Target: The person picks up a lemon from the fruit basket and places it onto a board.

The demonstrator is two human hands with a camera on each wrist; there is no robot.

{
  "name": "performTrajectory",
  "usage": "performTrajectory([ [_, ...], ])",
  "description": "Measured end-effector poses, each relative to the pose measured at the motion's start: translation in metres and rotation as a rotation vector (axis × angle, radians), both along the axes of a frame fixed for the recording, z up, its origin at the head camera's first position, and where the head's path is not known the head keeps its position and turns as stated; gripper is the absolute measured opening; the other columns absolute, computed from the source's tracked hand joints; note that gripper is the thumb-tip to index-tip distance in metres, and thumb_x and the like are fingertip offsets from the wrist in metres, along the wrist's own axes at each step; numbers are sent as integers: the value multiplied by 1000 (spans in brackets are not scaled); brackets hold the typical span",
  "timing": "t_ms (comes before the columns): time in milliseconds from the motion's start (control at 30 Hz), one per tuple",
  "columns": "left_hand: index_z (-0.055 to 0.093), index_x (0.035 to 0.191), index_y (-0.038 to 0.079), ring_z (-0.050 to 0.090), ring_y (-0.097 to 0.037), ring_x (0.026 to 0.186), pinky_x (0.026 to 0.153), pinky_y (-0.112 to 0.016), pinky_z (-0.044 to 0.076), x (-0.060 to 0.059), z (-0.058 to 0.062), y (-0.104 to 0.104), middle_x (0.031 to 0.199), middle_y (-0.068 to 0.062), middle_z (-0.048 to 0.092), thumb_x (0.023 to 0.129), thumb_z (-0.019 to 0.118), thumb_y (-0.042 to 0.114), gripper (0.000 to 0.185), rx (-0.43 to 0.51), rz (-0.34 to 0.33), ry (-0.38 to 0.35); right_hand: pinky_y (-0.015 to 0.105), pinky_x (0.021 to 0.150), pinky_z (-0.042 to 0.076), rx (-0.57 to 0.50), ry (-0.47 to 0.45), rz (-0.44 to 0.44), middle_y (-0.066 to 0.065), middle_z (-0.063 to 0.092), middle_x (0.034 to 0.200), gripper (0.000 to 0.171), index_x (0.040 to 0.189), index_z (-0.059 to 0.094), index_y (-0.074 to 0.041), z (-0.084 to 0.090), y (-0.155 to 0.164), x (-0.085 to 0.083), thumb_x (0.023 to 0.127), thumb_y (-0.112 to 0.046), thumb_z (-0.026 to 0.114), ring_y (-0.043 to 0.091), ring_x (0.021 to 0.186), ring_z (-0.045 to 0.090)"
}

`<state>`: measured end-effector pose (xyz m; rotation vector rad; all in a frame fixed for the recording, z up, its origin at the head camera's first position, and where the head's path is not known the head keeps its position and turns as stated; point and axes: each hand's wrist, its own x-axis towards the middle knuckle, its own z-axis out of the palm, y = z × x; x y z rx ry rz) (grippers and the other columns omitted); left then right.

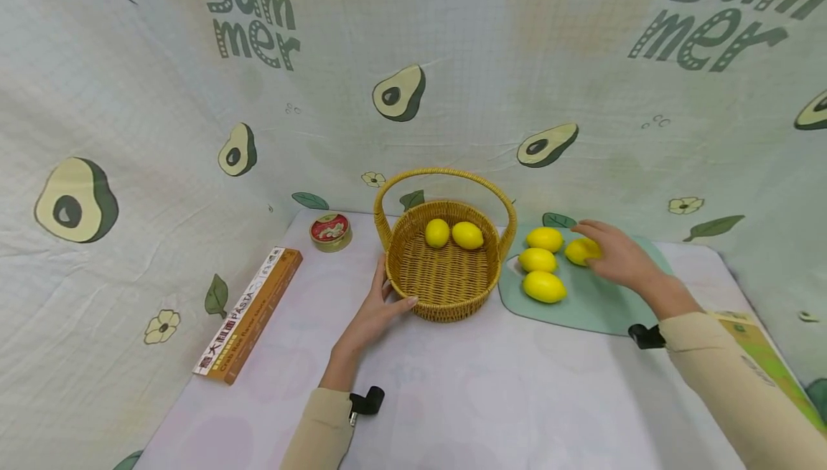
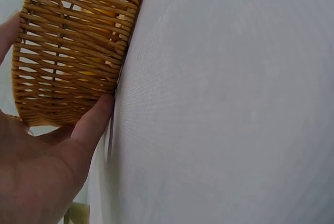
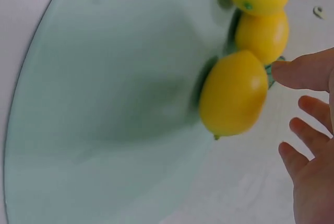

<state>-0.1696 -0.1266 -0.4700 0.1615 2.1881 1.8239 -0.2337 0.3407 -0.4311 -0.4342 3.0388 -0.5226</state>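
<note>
My left hand rested against the outer wall of the basket, thumb and fingers straight on the weave, not curled round it. Two lemons lay inside the basket at its far side. My right hand hovered over the mat with its fingers spread and relaxed, gripping nothing; the thumb tip was just beside the nearest lemon. Three more lemons lay on the mat between that hand and the basket. A pasta box and a tin lay left of the basket.
</note>
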Motion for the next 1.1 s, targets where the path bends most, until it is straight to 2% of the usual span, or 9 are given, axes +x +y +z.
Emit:
performTrajectory([
  [267,-14,156,43,11,-36,155,123,-57,17,0,-1,-1,169,0,-2,88,77,32,114,-2,-7,5,69,111,30,30,45,78,27,37,153,55,143,50,-3,18,-22,12,89,1,61,49,140,33],
  [500,-6,150,58,18,-36,153,121,-61,19,-12,-35,-2,168,5,5,82,81,43,111,-9,55,73,65,107,37,38,69,144,23,45,148,56,142,51,-5,22,-38,18,88,0,63,45,136,41],
  [700,-6,149,58,19,-36,153,121,-61,19,-12,-34,-2,168,4,7,82,81,43,111,-15,57,86,59,106,42,44,130,228,17,53,143,53,138,57,-6,28,-54,25,87,-1,67,40,133,46],
  [833,-6,149,58,20,-36,153,121,-61,18,-12,-33,-2,167,4,8,82,81,42,111,-11,60,85,57,104,45,56,133,271,15,56,140,53,138,58,-7,32,-66,32,86,-3,68,37,130,49],
  [967,-5,150,58,20,-35,153,121,-61,17,-11,-33,-2,167,5,8,83,81,41,110,-7,60,77,52,97,51,67,125,309,13,60,135,51,137,59,-11,33,-78,39,88,-5,68,34,123,56],
  [1100,-8,151,54,18,-34,154,122,-60,15,-12,-33,-2,168,5,5,84,80,38,111,-8,49,66,40,84,57,78,130,342,4,64,125,48,135,60,-16,31,-90,44,89,-8,69,23,108,62],
])
